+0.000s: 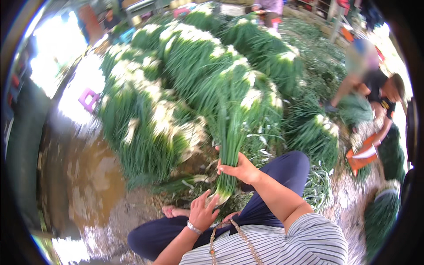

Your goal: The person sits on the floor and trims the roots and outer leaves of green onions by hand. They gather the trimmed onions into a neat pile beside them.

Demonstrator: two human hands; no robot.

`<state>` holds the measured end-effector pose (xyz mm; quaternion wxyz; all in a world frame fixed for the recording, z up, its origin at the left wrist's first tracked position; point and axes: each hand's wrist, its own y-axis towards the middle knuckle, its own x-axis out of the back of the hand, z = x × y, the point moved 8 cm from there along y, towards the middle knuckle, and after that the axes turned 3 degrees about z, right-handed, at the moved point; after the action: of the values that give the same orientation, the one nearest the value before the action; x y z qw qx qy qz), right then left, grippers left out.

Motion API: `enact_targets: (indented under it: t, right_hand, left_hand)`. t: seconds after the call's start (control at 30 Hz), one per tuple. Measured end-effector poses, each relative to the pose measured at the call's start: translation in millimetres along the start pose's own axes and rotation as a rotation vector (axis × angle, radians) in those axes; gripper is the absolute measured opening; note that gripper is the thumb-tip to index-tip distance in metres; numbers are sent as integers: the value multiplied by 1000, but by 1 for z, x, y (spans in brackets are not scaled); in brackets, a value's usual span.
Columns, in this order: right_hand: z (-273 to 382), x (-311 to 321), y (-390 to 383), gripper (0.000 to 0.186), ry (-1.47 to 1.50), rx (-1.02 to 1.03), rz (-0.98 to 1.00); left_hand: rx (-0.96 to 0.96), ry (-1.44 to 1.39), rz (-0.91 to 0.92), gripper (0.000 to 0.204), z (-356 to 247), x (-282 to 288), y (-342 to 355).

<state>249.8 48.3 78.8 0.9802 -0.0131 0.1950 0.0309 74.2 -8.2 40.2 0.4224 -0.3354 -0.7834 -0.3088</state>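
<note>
My right hand (pixel 240 169) is wrapped round a bunch of green onions (pixel 229 143), midway in front of me. The long green leaves point away from me, and the pale root end sits lowest, above my lap. Just left of that root end is my left hand (pixel 203 213), its fingers spread and holding nothing. The fingertips are beside the pale ends; whether they touch them I cannot tell. Ahead, a long heap of green onion bunches (pixel 190 57) stretches away, and a second heap (pixel 137 141) stands to its left, white ends uppermost.
Loose leaf scraps (pixel 318 187) lie by my right knee. Another pile of green onions (pixel 311 132) is at the right, near two co-workers, one with an orange and white item (pixel 362 157). A purple stool (pixel 89 100) stands on the wet floor (pixel 90 176) at the left.
</note>
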Motion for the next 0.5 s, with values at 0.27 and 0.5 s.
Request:
enact_targets:
  t: [0.27,0.5]
  right_hand:
    - [214,149,-87,69,-1990,133,-609]
    - [128,109,-90,31,-624,-123,-159]
  left_hand:
    - [272,-250,-109,47,36,19,-14]
    - [281,-399,175,27,1,68,-26]
